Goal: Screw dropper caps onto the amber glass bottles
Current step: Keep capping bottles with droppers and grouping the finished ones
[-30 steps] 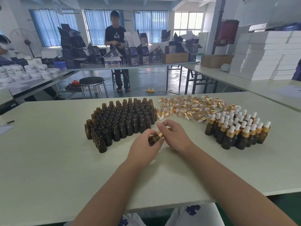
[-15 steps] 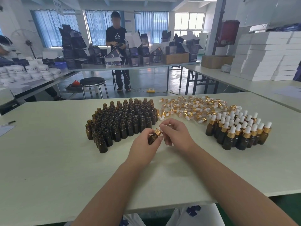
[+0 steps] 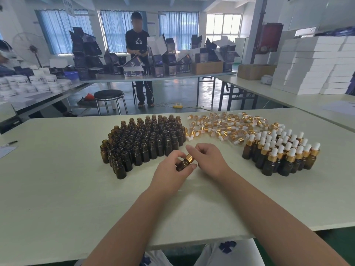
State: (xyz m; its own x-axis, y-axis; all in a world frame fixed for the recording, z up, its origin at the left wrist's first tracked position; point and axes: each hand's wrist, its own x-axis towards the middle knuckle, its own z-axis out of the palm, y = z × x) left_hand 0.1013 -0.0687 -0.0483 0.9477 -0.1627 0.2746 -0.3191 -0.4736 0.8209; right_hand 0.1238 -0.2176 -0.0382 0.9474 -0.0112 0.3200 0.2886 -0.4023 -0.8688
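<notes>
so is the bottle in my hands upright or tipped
Tipped. The bottle, gripped by the left hand, lies slanted, its gold cap raised towards the right hand; the uncapped bottles behind it stand upright.

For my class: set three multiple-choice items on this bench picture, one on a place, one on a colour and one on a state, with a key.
1. Where on the table do the capped bottles stand?
A. at the person's right
B. at the person's left
C. along the near edge

2. What colour are the collars of the loose dropper caps?
A. blue
B. gold
C. black

3. How is the held bottle placed?
A. lying flat on the table
B. standing alone on the table
C. gripped in the left hand, with the right hand at its cap

Key: 1 A, they stand beyond the right hand's outer side. 2 B, gold bands show all through the pile. 3 C, the left fingers curl round it and its gold collar points to the right hand.
</notes>
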